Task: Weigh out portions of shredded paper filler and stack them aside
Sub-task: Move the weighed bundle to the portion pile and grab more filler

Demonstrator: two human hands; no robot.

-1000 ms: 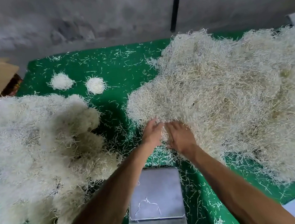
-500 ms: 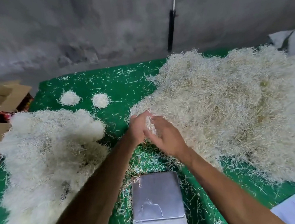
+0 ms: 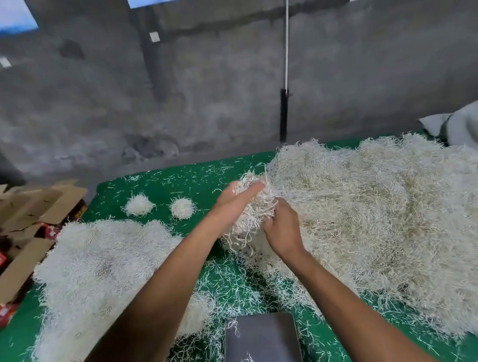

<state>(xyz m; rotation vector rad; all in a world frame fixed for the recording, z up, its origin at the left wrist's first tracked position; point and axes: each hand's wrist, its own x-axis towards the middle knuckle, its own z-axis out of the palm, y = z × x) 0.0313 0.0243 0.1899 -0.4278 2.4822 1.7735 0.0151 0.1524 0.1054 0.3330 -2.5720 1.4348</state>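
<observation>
A big heap of beige shredded paper (image 3: 385, 223) covers the right half of the green table (image 3: 131, 187). At its left edge my two hands hold up a loose clump of shreds (image 3: 253, 212) between them. My left hand (image 3: 234, 202) lies against the clump's left side with fingers straight. My right hand (image 3: 282, 229) grips the clump from the right with curled fingers. A steel scale (image 3: 261, 351) stands at the near edge below my arms, its pan bare except for a few strands. A white pile of portions (image 3: 99, 274) lies on the left.
Two small white tufts (image 3: 139, 205) (image 3: 182, 208) sit behind the left pile. Cardboard boxes (image 3: 13, 224) stand off the table's left edge. A grey cloth (image 3: 476, 130) lies at the far right. A grey wall rises behind the table. Loose strands litter the green surface.
My hands have lifted out of the heap's edge, pulling a clump of shreds up with them. The view has tilted upward, showing more of the wall.
</observation>
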